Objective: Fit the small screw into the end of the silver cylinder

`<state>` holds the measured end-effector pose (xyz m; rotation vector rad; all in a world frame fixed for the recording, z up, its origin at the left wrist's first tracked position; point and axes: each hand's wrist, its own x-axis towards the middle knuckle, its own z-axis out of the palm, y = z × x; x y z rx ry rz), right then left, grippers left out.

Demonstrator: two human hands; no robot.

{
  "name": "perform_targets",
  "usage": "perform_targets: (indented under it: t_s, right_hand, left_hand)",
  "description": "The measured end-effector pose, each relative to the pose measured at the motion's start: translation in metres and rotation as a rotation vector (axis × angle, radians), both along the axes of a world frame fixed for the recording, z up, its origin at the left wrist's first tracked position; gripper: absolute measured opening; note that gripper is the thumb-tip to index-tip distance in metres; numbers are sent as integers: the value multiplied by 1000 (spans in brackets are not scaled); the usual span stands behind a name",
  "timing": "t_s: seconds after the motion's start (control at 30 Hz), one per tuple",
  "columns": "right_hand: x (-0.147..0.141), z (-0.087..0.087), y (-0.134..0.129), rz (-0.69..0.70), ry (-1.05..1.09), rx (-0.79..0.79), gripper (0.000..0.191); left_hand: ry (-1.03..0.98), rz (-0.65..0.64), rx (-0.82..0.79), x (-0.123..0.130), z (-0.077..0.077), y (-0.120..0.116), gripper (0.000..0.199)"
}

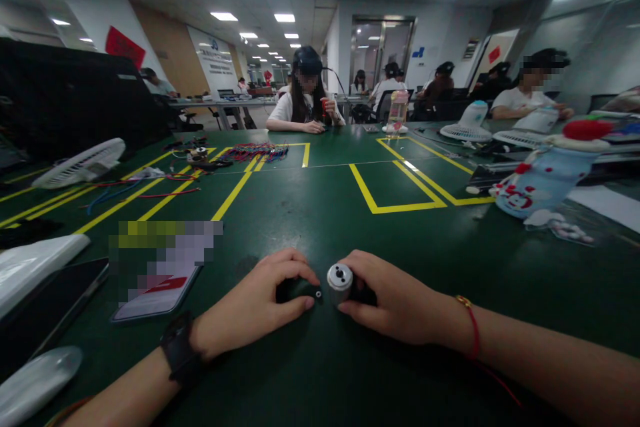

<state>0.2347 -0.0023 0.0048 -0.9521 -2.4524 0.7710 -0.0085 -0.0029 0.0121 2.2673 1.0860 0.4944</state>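
Note:
A silver cylindrical motor (339,284) stands upright on the green table (290,213), its round end with small holes facing up. My right hand (393,293) is wrapped round its right side, thumb and forefinger on the metal. Just left of the motor, a tiny ring-shaped metal part (319,295) sits near the table surface. My left hand (270,293) curves around that small part, with thumb and forefinger apart on either side of it and nothing held between them.
On the left lie a phone (170,280), a white fan (83,163) and loose wires (170,178). Bundled wires (257,152) lie farther back. A blue bottle (545,177) stands at the right. Across the table sits a person (305,103).

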Motion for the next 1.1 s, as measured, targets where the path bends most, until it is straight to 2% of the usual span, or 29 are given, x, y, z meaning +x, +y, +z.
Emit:
perform_targets:
  t_s: [0.4,0.6,0.73,0.8,0.97,1.1]
  right_hand:
    - [1,-1,0,-9,33,-13,25]
    - [0,-2,0,-8,29,-2,26]
    - [-1,-1,0,6,13,22,26]
    - [-2,-1,0,12,21,37,25]
    - [-3,-3,1,18,28,77,21]
    - [-4,-3,1,12,20,76,21]
  left_hand:
    - [-24,31,16,3,-5,0,8]
    - [-124,68,-10,6,1,0,11]
    - [-222,158,103,11,11,1,13]
    - [-231,160,170,15,16,0,14]
    - [-105,126,306,25,24,-6,18]
    - [-53,108,330,26,22,-7,19]
